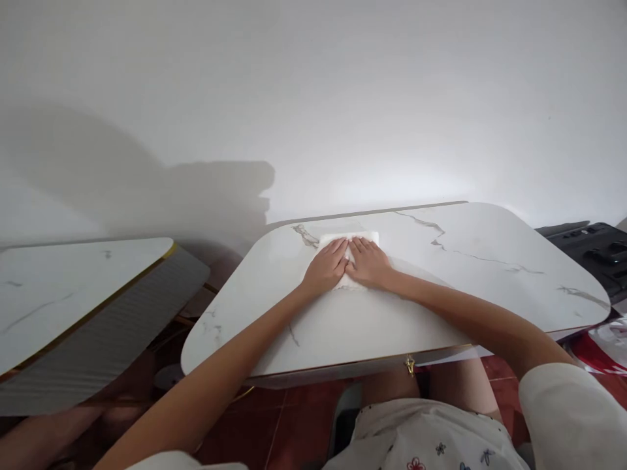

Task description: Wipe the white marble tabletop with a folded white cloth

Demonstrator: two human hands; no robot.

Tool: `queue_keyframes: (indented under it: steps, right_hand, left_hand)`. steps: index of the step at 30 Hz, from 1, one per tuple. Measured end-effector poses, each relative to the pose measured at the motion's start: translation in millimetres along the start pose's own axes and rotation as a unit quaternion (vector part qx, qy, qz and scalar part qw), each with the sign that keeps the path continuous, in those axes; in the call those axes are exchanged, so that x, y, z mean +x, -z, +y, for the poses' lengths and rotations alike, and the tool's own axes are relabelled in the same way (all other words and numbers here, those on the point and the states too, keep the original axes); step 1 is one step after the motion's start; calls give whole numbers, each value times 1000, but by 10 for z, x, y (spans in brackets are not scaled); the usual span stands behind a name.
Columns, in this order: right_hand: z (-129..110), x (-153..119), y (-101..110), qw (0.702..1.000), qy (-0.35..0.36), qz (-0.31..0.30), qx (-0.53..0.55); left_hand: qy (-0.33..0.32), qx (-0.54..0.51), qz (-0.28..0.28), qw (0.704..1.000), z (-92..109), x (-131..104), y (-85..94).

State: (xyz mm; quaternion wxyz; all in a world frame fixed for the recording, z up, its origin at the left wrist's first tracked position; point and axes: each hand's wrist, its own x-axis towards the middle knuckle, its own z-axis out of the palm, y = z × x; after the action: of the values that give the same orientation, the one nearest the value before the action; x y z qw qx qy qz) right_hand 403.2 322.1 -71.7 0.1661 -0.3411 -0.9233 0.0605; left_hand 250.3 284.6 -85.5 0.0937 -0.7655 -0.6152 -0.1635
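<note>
A folded white sheet [349, 282], soft like a paper tissue or thin cloth, lies flat on a white marble-patterned table [357, 326]. On its left part rests my left hand [326, 266], palm down with fingers stretched forward. My right hand [368, 262] lies flat over the right part, its fingers also extended. Both hands press side by side, thumbs meeting near the middle. Much of the sheet is hidden under them; its edges show at the top and bottom.
A pale wall [343, 117] rises behind the table. To the left stands a second marble-topped table [88, 287] with gold edging. A black object [595, 254] sits beyond the right end. A gold knob [409, 365] sticks out from the near edge, above my legs.
</note>
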Motion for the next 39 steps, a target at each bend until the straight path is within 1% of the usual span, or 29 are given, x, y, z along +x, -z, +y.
queue_keyframes:
  steps: [4,7,10,12,14,16,19,21,23,25,27,30,33,36,38,39]
  right_hand:
    - [-271,-255,-20,1000,22,-1,15]
    - [-415,-471,5,998,53,12,28]
    - [-478,-715,61,996,80,19,46]
    - [-468,-877,107,994,91,19,55]
    - [-414,-1015,156,994,95,17,59]
    - [-320,-1106,208,993,99,10,58]
    - [-120,-1119,277,994,97,-13,48]
    - [39,-1039,304,995,94,-23,38]
    - [214,-892,306,995,97,-27,26]
    - [399,-687,283,993,112,-34,14]
    - [577,-440,243,990,131,-45,3]
    - [776,-33,178,987,146,-62,5]
    - [821,359,116,988,134,-74,17]
    - [735,690,35,995,79,-64,10]
    - [671,865,-31,998,38,-43,-5]
    - [657,937,-62,999,27,-29,-12]
  left_hand:
    - [27,9,-3,1000,154,-441,159]
    - [51,16,-9,999,306,-724,258]
    - [66,21,-6,998,507,-946,318]
    - [70,22,-1,997,662,-1044,331]
    - [73,22,4,997,819,-1089,320]
    - [78,19,7,997,957,-1066,290]
    - [85,13,9,996,1085,-904,214]
    - [85,10,9,996,1101,-723,149]
    - [86,8,12,996,1062,-506,77]
    - [90,5,17,996,974,-277,2]
    - [95,-1,25,995,840,-54,-76]
    - [99,-16,38,994,558,247,-198]
    - [103,-41,41,993,210,505,-295]
    - [120,-75,19,990,-115,722,-325]
    - [135,-83,2,987,-263,837,-318]
    - [139,-75,3,987,-308,887,-316]
